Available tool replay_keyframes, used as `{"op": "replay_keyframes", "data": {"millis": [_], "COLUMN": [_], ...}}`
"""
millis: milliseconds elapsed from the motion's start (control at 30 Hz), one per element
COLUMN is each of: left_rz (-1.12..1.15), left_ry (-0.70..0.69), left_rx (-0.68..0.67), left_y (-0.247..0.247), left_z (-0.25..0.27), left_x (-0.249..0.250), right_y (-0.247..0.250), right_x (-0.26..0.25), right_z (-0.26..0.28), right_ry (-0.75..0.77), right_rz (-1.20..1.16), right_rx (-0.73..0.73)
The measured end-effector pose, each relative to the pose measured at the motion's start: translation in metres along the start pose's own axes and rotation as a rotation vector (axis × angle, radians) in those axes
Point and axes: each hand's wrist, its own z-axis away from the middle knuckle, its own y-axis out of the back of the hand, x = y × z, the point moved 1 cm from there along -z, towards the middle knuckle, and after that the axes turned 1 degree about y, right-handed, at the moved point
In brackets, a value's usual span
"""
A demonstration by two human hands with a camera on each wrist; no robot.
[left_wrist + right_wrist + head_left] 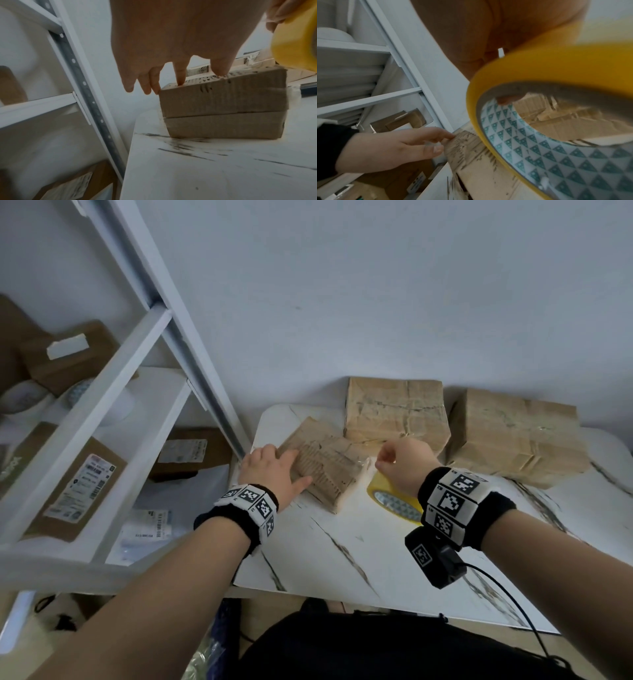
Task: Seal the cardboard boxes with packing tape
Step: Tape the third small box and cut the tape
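Note:
A small worn cardboard box point(325, 463) lies on the white marbled table point(359, 549), also seen in the left wrist view as the box point(223, 104) and in the right wrist view as the box point(471, 152). My left hand point(274, 470) rests flat on its left top, fingers point(180, 75) straight and pressing down. My right hand point(400, 463) grips a yellow roll of packing tape point(394, 501) at the box's right end; the roll point(539, 108) fills the right wrist view. A clear strip of tape point(363, 463) seems to run from the roll onto the box.
Two larger taped cardboard boxes point(397, 409) point(513, 436) stand against the wall at the back of the table. A white metal shelf unit point(102, 412) with parcels stands close on the left. The near part of the table is bare.

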Motion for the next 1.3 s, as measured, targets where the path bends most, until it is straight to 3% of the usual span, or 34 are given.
{"op": "replay_keyframes", "data": {"millis": [67, 233, 300, 367, 433, 567, 700, 833, 967, 1100, 1233, 1300], "left_rz": [-0.017, -0.028, 0.027, 0.302, 0.612, 0.886, 0.830, 0.874, 0.925, 0.961, 0.964, 0.983], "left_ry": [0.010, 0.033, 0.018, -0.032, -0.071, -0.038, -0.012, 0.023, 0.095, 0.100, 0.148, 0.153], "left_rx": [0.009, -0.110, -0.038, 0.017, -0.053, -0.056, -0.012, -0.029, 0.033, -0.016, 0.056, 0.058], "left_y": [0.005, 0.016, 0.027, 0.039, 0.047, 0.054, 0.063, 0.069, 0.066, 0.065, 0.063, 0.062], "left_z": [0.006, 0.026, 0.029, 0.028, 0.027, 0.025, 0.020, 0.017, 0.015, 0.013, 0.014, 0.014], "left_x": [0.005, 0.023, 0.034, 0.050, 0.067, 0.085, 0.090, 0.094, 0.089, 0.083, 0.071, 0.066], "right_y": [0.003, 0.012, 0.014, 0.017, 0.020, 0.026, 0.033, 0.041, 0.046, 0.042, 0.040, 0.035], "right_x": [0.001, 0.001, -0.001, -0.003, -0.005, -0.001, 0.010, 0.022, 0.041, 0.049, 0.050, 0.053], "right_z": [-0.001, 0.000, 0.000, 0.001, 0.002, 0.003, 0.007, 0.007, -0.006, -0.011, -0.013, -0.014], "right_ry": [0.006, 0.064, 0.104, 0.150, 0.197, 0.241, 0.234, 0.160, 0.132, 0.144, 0.163, 0.142], "right_rz": [0.035, 0.068, 0.082, 0.096, 0.114, 0.111, 0.034, -0.006, -0.220, -0.368, -0.126, 0.016], "right_rx": [-0.003, -0.029, -0.037, -0.046, -0.064, -0.063, -0.056, -0.205, -0.308, -0.277, -0.139, -0.145]}}
